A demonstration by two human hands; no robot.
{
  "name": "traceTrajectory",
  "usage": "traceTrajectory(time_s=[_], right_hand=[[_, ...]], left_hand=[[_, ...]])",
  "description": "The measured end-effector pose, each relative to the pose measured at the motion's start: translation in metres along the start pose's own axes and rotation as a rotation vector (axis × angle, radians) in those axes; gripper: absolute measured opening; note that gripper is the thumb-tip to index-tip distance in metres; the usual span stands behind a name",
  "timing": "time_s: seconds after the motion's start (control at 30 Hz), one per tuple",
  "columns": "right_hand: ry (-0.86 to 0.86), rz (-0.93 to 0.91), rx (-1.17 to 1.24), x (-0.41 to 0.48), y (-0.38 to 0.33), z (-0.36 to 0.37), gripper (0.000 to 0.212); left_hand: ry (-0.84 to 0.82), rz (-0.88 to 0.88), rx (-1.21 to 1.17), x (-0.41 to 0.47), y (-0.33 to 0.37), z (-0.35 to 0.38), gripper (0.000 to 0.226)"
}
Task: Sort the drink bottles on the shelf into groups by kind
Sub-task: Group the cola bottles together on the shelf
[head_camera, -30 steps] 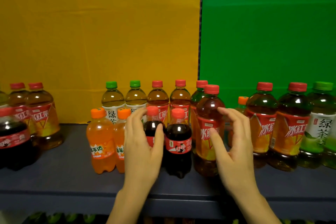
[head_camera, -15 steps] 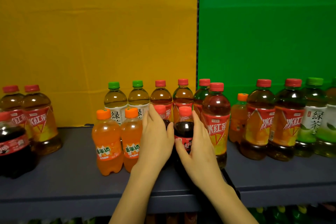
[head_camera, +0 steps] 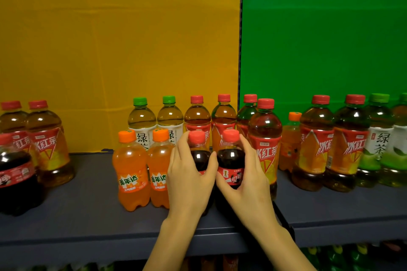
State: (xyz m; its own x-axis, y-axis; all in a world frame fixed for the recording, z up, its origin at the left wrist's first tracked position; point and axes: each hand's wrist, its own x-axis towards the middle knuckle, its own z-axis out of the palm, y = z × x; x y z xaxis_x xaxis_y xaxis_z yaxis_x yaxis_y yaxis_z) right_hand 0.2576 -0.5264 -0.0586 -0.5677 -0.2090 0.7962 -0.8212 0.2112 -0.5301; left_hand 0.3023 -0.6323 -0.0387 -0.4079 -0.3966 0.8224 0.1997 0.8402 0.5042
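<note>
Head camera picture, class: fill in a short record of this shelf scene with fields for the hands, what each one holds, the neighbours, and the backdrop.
left hand: wrapped around the left cola bottle
right hand: wrapped around the right cola bottle
cola bottles: upright, side by side on the shelf
left neighbours: two orange soda bottles
right neighbour: iced tea bottle, red cap
back row: green tea bottles, green caps
backdrop: yellow panel left, green panel right

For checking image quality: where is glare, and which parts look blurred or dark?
Head view: small white glare spots sit on the bottle shoulders, such as the iced red tea bottle; the far-right green tea bottle looks smeared; the lower shelf lies in deep shadow.
</note>
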Motion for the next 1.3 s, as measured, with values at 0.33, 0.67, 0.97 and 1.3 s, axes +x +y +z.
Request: traceTrajectory(time_s=[0.33,0.67,0.97,1.3], right_hand=[[0.047,0.075,0.147,-0.012,-0.003,0.005,0.071],[-0.008,0.356,0.438,-0.017,-0.001,0.007,0.062],[0.048,0.412,0.487,-0.018,-0.014,0.005,0.050],[0.187,0.491,0.646,-0.028,-0.015,-0.064,0.040]], left_hand=[[0.067,-0.079,-0.335,-0.016,-0.004,-0.002,0.055],[-0.150,-0.345,-0.662,-0.025,-0.017,-0.008,0.051],[-0.138,-0.368,-0.709,-0.025,-0.009,-0.012,0.042],[-0.245,-0.408,-0.902,-0.020,0.046,-0.011,0.037]])
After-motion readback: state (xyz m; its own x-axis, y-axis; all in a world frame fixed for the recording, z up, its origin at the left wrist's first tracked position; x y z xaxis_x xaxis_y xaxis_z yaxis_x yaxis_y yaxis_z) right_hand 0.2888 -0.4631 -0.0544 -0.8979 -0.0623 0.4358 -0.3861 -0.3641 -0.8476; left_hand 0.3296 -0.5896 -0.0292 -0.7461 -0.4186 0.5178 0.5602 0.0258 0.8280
